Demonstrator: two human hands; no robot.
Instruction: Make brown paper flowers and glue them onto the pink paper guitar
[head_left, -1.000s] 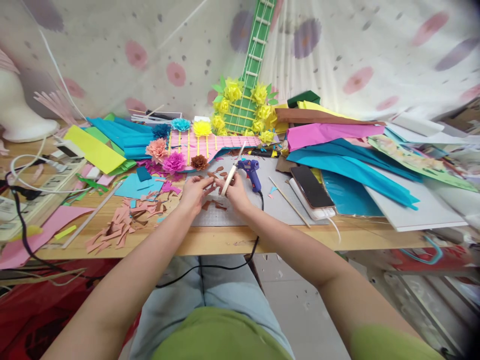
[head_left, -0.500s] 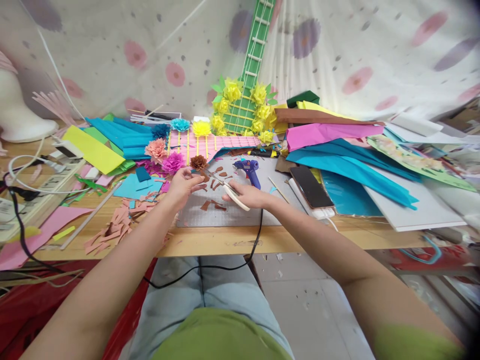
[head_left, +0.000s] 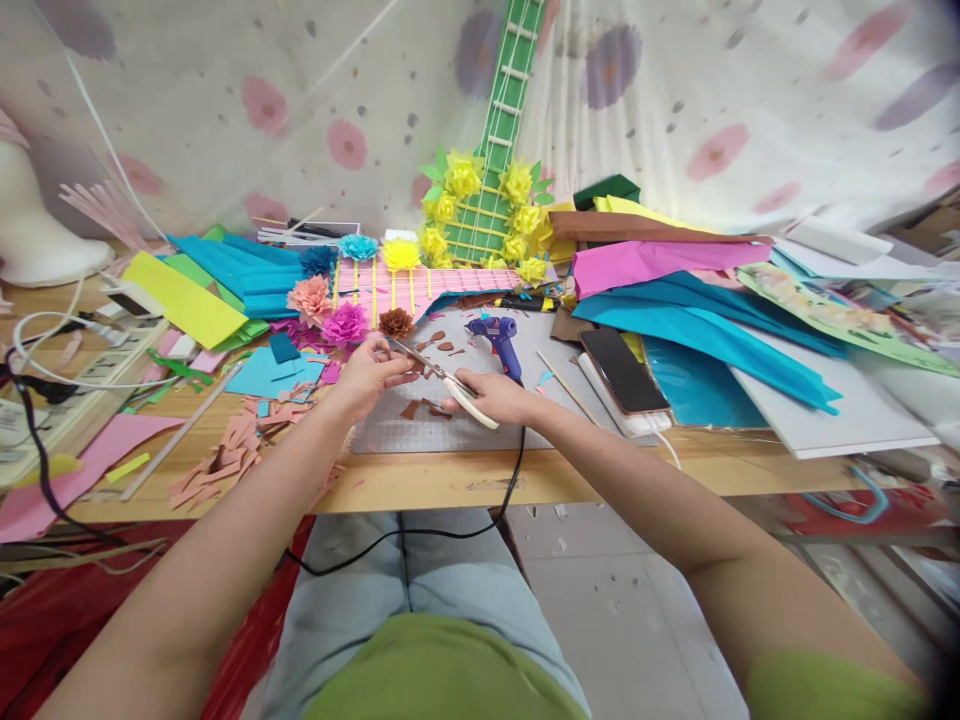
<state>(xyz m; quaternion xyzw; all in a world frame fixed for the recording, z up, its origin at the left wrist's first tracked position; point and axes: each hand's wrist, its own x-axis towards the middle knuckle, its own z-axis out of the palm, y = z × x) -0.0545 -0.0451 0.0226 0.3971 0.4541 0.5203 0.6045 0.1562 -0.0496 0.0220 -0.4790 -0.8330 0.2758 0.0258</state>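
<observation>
My right hand grips white-handled scissors, blades pointing left toward my left hand. My left hand pinches a small piece of brown paper at the blade tips; the piece itself is mostly hidden by the fingers. Both hands hover over a grey cutting mat strewn with small brown paper scraps. Just beyond lie a brown paper flower and a blue glue gun.
A pink and green paper guitar with paper flowers stands behind the mat. Coloured paper sheets pile up at right, beside a phone. Salmon scraps, a power strip and cables lie at left. The table edge runs near my lap.
My right hand has turned the scissors from upright to pointing left at my left hand. My left hand has moved slightly left and away, and the blades now meet its fingertips.
</observation>
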